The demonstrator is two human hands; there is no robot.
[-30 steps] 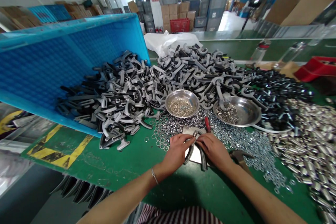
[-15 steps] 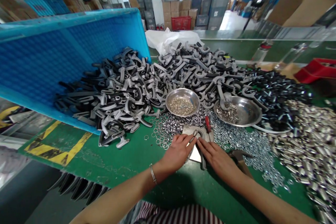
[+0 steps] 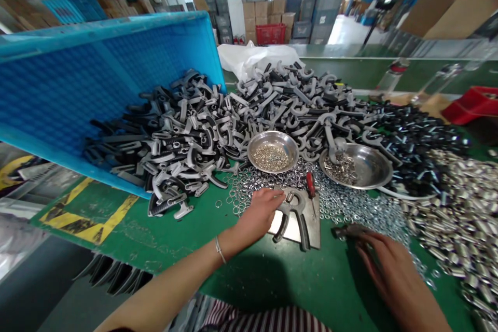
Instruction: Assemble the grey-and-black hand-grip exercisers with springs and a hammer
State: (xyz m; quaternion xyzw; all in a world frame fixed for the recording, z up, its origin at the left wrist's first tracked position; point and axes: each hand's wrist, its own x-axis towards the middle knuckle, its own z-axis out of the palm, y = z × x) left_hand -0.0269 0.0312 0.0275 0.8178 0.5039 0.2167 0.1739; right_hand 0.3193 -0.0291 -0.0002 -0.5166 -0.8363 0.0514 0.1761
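Note:
A grey spring clamp (image 3: 302,220) lies with its two handles spread on a small metal plate (image 3: 315,233). Between its jaws sits a small silvery cylinder (image 3: 290,197). My left hand (image 3: 261,212) is closed at the clamp's left jaw, its fingertips partly hidden. To the right, my right hand (image 3: 395,264) curls around the handle of a hammer (image 3: 348,231). The hammer's head points left and the handle is covered by the fingers. A red-handled screwdriver (image 3: 310,187) rests on the plate's upper right corner.
A tipped blue crate (image 3: 116,62) spills grey clamp parts (image 3: 280,93) across the back. Two steel bowls (image 3: 273,168) (image 3: 369,168) hold small pins. Metal rings (image 3: 237,194), nuts (image 3: 373,212), silvery sleeves (image 3: 462,218) and black parts (image 3: 412,129) lie heaped around.
My right hand has left the clamp and moved right to the hammer, whose head has shifted slightly. My left hand has drawn a little left and up, uncovering more of the clamp.

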